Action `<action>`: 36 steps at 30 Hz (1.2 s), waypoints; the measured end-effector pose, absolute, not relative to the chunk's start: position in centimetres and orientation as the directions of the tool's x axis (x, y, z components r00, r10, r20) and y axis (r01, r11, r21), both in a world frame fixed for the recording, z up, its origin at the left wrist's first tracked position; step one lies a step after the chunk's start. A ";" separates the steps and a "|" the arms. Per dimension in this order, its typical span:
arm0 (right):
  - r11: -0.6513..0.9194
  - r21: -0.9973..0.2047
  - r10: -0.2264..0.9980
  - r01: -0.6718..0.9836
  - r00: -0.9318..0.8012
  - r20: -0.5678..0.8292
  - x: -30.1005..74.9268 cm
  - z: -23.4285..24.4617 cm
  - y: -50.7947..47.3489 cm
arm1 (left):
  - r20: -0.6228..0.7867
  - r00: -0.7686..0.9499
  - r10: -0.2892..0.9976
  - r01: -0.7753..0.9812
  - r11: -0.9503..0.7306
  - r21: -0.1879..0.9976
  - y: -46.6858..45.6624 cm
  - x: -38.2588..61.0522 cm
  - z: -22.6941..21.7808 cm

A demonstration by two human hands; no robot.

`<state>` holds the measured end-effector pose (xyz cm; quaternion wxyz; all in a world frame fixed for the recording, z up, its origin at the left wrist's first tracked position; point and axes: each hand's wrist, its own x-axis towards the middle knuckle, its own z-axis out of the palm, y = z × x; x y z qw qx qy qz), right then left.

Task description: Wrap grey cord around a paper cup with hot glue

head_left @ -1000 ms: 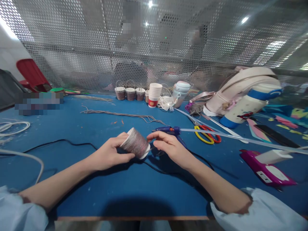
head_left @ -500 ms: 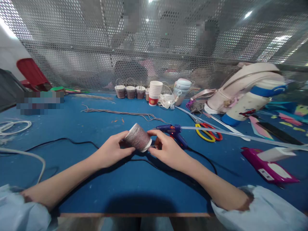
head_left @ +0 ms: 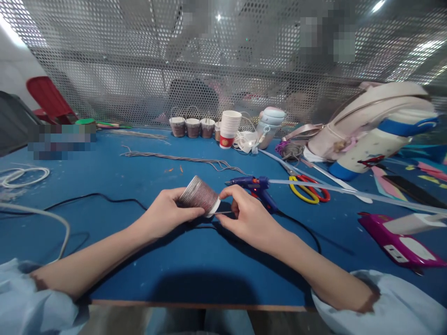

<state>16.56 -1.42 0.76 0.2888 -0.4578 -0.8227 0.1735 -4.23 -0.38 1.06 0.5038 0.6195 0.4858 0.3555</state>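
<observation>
A paper cup (head_left: 200,195) wrapped in grey-brown cord lies tilted between my hands, with a bare white band showing at its right end. My left hand (head_left: 169,211) is closed round the cup, thumb along its near side. From the white end a thin cord (head_left: 224,212) runs to my right hand (head_left: 249,216), whose curled fingers grip it; the cord's far end is hidden in them. Just behind my right hand a blue glue gun (head_left: 249,182) rests on its side, a small red light glowing, a long clear glue stick (head_left: 314,186) in its back.
Several cord-wrapped cups (head_left: 193,128) and a stack of paper cups (head_left: 230,130) stand at the back. Loose cords (head_left: 181,158) lie in front of them. To the right are scissors (head_left: 307,188), a bottle (head_left: 370,144), a bag (head_left: 335,121) and a magenta power strip (head_left: 394,242). A black cable (head_left: 101,195) crosses the table.
My right hand has drawn slightly away from the cup, and more of the cord shows between them. My left thumb has moved toward the white end. The view has shifted slightly.
</observation>
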 end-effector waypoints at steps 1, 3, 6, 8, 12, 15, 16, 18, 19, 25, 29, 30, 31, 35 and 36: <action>0.546 -0.532 0.838 0.647 -0.422 0.346 16.6 0.9 -1.5 | -0.034 0.268 0.963 0.242 -0.033 0.970 -0.4 -4.2 1.1; 0.602 -0.494 0.798 0.627 -0.454 0.396 16.8 1.0 -1.7 | -0.020 0.261 0.965 0.242 -0.045 0.969 -0.3 -4.2 1.0; 0.676 -0.428 0.736 0.599 -0.518 0.437 16.8 1.1 -1.9 | -0.011 0.263 0.965 0.242 -0.055 0.969 -0.3 -4.3 0.9; 0.707 -0.392 0.705 0.589 -0.546 0.452 16.8 1.1 -1.9 | -0.009 0.265 0.964 0.247 -0.059 0.967 -0.2 -4.3 0.8; 0.732 -0.346 0.674 0.587 -0.550 0.494 16.7 1.1 -1.9 | -0.022 0.261 0.965 0.284 -0.055 0.957 -0.3 -4.2 0.7; 0.738 -0.340 0.664 0.583 -0.536 0.521 16.5 1.1 -1.9 | -0.036 0.260 0.965 0.328 -0.053 0.943 -0.5 -4.1 0.9; 0.739 -0.341 0.661 0.580 -0.531 0.529 16.4 1.1 -1.9 | -0.039 0.262 0.964 0.344 -0.056 0.937 -0.6 -4.1 1.0; 0.737 -0.345 0.662 0.581 -0.519 0.541 16.3 1.0 -1.9 | -0.041 0.264 0.964 0.375 -0.063 0.925 -0.7 -4.0 1.1; 0.734 -0.346 0.664 0.584 -0.511 0.546 16.3 0.9 -1.9 | -0.038 0.264 0.964 0.387 -0.070 0.919 -0.7 -3.9 1.1; 0.714 -0.375 0.684 0.592 -0.473 0.556 16.2 0.6 -1.9 | -0.011 0.294 0.956 0.395 -0.111 0.912 -0.8 -3.9 1.1; 0.712 -0.384 0.686 0.588 -0.466 0.559 16.2 0.7 -1.9 | 0.007 0.304 0.953 0.388 -0.131 0.912 -0.9 -4.0 1.2; 0.708 -0.384 0.690 0.592 -0.464 0.556 16.2 0.7 -1.9 | 0.012 0.305 0.952 0.388 -0.135 0.912 -1.0 -3.9 1.2; 0.704 -0.385 0.694 0.596 -0.463 0.552 16.2 0.7 -1.9 | 0.015 0.306 0.952 0.387 -0.138 0.912 -1.0 -3.9 1.3; 0.689 -0.396 0.711 0.607 -0.459 0.533 16.2 0.8 -2.0 | 0.019 0.317 0.948 0.373 -0.143 0.917 -1.1 -3.8 1.5; 0.686 -0.399 0.714 0.609 -0.457 0.530 16.2 0.8 -2.1 | 0.021 0.320 0.947 0.367 -0.144 0.919 -1.2 -3.8 1.5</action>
